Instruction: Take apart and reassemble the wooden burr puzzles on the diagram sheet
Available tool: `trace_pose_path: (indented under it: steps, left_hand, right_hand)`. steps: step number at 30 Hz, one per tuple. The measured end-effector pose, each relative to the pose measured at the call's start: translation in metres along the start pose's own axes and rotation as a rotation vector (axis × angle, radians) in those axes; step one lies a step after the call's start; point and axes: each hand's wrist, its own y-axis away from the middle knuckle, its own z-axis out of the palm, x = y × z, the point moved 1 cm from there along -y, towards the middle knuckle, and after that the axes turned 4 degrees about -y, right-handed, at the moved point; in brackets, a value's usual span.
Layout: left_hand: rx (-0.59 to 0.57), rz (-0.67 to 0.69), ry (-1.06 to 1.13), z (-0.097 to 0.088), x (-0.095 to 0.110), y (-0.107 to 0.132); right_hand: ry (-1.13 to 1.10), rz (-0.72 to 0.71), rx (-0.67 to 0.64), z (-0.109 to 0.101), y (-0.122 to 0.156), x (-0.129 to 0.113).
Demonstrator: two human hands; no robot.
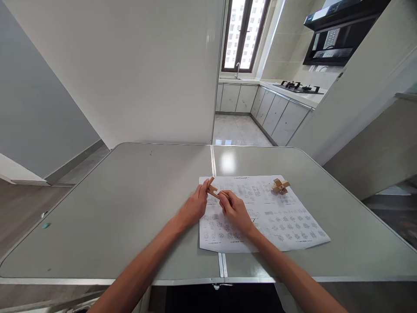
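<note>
Both hands meet over the near left part of a printed paper sheet (286, 221) lying on the grey table (114, 208). My left hand (193, 208) and my right hand (235, 212) are both closed on small wooden puzzle pieces (213, 189), held together between the fingertips just above the sheet. A second, assembled wooden puzzle (280, 186) rests on the sheet's far right part, apart from both hands.
The table has a metal seam (213, 160) down its middle and a rounded metal edge. A small teal speck (46, 225) lies near the left edge. Behind the table stands a white wall panel, with a kitchen counter and stove beyond at the right.
</note>
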Motion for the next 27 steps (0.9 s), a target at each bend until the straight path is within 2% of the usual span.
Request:
trace_pose_path:
  steps: [9, 17, 21, 27]
  left_hand:
    - [0.004, -0.001, 0.036, 0.007, 0.01, 0.002]
    - [0.002, 0.001, 0.244, -0.001, 0.025, 0.002]
    - [-0.07, 0.058, 0.293, 0.002, 0.033, 0.004]
    - [-0.064, 0.121, 0.322, 0.002, 0.036, 0.005]
  right_hand:
    - [-0.015, -0.025, 0.049, 0.011, 0.005, -0.005]
    - [-0.062, 0.008, 0.09, 0.015, 0.005, 0.0]
    - [-0.045, 0.0, 0.094, 0.016, 0.004, -0.003]
    - [-0.108, -0.004, 0.03, 0.016, 0.004, -0.005]
